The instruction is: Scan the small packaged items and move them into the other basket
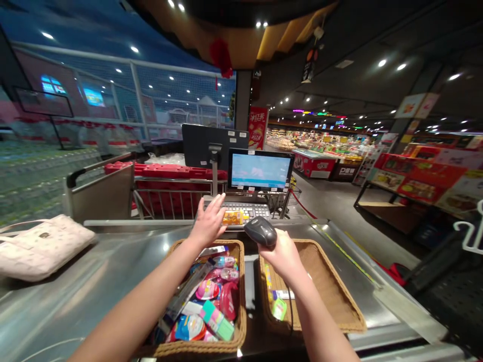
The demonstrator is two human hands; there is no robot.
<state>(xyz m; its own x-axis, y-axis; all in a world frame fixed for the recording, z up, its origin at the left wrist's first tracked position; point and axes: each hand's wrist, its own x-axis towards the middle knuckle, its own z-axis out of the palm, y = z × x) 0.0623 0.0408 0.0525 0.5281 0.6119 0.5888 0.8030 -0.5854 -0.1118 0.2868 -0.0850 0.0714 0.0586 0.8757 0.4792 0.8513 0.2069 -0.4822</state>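
My right hand (283,254) is wrapped round the handle of a black barcode scanner (261,232), whose head points left; its cord hangs below. In front of the keyboard (258,208), my left hand (209,221) grips one end of a small orange-yellow packet (233,217), partly hidden by the fingers. The packet's free end is close to the scanner head. Beneath my left forearm stands a wicker basket (242,301) filled with small colourful packaged goods (207,290). Under my right forearm, a second wicker basket (334,281) holds a few items, among them a green packet (279,309).
A lit screen (260,171) stands behind the keyboard, with a dark monitor (206,146) on a pole to its left. On the metal counter (124,261), a pale handbag (45,246) lies at the left. Red-covered carts (169,196) stand beyond the counter.
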